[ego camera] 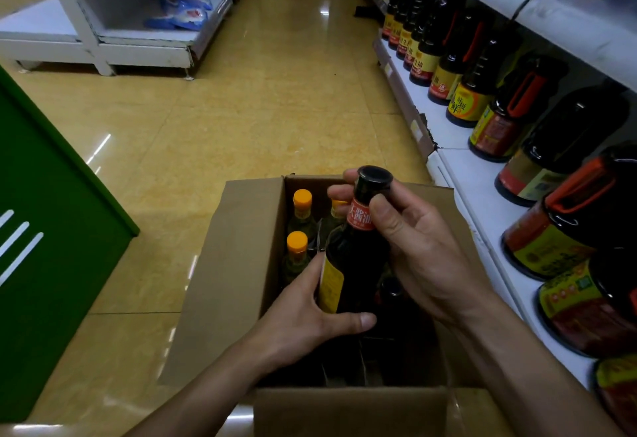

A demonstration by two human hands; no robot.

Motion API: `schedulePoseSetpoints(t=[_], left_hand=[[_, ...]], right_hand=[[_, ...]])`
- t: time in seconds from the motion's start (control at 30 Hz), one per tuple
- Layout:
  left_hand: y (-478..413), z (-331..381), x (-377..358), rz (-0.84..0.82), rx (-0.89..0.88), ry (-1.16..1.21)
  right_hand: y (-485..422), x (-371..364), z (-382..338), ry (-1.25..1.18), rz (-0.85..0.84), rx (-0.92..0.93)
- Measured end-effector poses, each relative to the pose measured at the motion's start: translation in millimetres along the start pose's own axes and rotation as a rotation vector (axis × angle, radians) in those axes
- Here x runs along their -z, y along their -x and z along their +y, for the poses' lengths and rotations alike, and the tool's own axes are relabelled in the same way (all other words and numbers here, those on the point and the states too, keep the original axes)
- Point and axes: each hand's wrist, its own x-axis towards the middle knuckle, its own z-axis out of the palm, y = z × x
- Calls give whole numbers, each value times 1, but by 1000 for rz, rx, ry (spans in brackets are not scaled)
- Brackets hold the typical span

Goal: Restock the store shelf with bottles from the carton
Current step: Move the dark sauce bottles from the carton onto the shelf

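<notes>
An open brown carton [238, 264] sits on the tiled floor in front of me. Above it I hold a dark sauce bottle [358, 257] with a black cap and a red neck label. My right hand [413, 254] grips its neck just under the cap. My left hand [310, 316] wraps the lower body by the yellow label. Inside the carton stand bottles with orange caps [299, 240], and another dark bottle [393, 295] is partly hidden behind the held one. The white store shelf [482, 195] runs along the right.
Large dark jugs with red handles [517, 106] line the right shelf from near to far. A green panel [51, 212] stands at the left. A white display rack with blue packets [186, 9] is at the far left. Open tiled floor [275, 109] lies beyond the carton.
</notes>
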Motion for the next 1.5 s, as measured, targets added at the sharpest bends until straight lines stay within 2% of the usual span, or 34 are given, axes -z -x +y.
schedulePoseSetpoints(t=[0.13, 0.37, 0.53, 0.7, 0.83, 0.9, 1.03, 1.23, 1.37, 1.5], left_hand=[[1, -1, -3, 135, -40, 5], [-4, -9, -6, 278, -65, -74], [0, -3, -6, 238, -33, -54], [-1, 5, 1, 48, 30, 114], [-2, 3, 6, -149, 104, 289], [-1, 2, 7, -197, 96, 324], [-2, -2, 4, -128, 32, 293], [-4, -9, 0, 77, -24, 270], [-5, -12, 1, 116, -39, 232], [-4, -11, 2, 88, -44, 297]], right_hand=[[8, -15, 9, 321, 32, -71], [20, -43, 33, 511, 218, -127], [18, -35, 33, 404, 291, -104], [17, -13, 26, 276, 251, -97], [13, 1, 27, 0, 176, -108], [10, 5, 29, -148, 144, -129], [5, 9, 31, -202, 87, -139], [-2, -4, 32, 3, 91, -154], [-1, -13, 34, 65, 105, -117], [-2, -11, 35, 61, 142, -118]])
